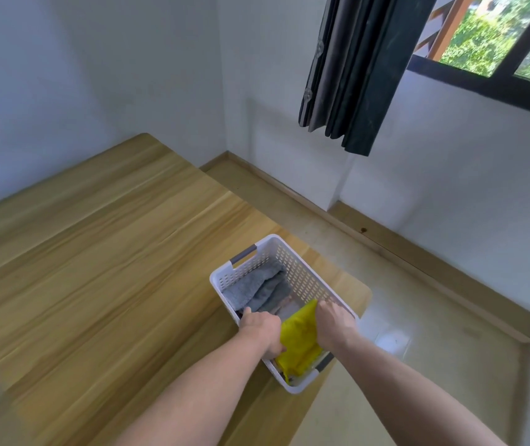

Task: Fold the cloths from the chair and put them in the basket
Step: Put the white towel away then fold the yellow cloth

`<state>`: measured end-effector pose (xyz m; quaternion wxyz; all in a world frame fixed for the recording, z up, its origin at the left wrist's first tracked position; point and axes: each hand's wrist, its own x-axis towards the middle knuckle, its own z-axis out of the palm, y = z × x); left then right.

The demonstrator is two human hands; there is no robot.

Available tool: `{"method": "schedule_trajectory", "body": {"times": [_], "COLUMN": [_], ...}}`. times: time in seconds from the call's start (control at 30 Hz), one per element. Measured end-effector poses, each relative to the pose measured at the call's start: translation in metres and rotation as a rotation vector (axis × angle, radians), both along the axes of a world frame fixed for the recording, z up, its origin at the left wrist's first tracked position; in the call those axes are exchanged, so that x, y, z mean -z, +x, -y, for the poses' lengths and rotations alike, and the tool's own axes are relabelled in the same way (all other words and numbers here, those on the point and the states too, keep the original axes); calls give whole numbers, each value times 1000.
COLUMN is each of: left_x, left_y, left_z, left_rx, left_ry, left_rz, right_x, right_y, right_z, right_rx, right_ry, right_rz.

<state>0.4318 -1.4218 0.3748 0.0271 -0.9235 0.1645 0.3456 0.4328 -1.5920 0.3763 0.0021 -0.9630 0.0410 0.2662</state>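
Note:
A white perforated basket (302, 268) with grey handles stands near the right corner of a wooden table (96, 268). Inside its far end lies a folded grey cloth (255, 288). A folded yellow cloth (299, 341) fills the near end. My left hand (262, 331) grips the yellow cloth's left side, and my right hand (334, 321) grips its right side, both inside the basket. The chair is out of view.
The table's right edge (363, 294) runs just beyond the basket, with tiled floor (418, 317) below. White walls meet in the corner behind. A dark curtain (350, 72) hangs beside a window (498, 33) at upper right.

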Motion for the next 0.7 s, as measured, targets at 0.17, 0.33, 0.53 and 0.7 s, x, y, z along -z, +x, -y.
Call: {"method": "schedule_trajectory", "body": {"times": [0.17,0.33,0.53,0.7], "left_x": [-21,-60,-94,-102], "left_y": [-15,-47,-121,-227], "left_z": [-18,-66,-157,-297], "left_rx": [4,-51,-167,-387], "left_ry": [-108,-309,-482,-563], "left_rz": [226,368,451,538], "right_x": [-14,-33,-59,-98], "right_y": [-16,-38,-80,-157], "right_z": [-17,-37,-86,-208], "right_rx": [-35,-146,1,-5], "right_ry": [-12,-24,78,448], "right_rz": [48,-38,28,331]}}
